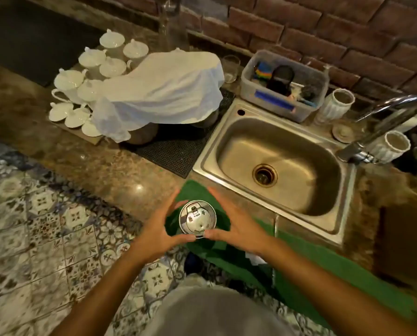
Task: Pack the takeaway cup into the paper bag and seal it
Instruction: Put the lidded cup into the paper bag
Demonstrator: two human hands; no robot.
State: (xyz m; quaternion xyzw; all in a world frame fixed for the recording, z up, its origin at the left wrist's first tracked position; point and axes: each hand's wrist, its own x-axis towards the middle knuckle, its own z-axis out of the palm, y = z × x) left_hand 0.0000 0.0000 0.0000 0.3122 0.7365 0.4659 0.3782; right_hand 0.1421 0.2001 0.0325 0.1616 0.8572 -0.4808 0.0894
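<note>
Cup, lid up, is held between both hands, fingers spread around it, above the counter front edge.

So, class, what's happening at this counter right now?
A person stands at a stone counter beside a steel sink. Both hands, the left hand and the right hand, are cupped around a lidded takeaway cup seen from above, held over a green cloth. No paper bag is visible, so packing has not started.
</note>
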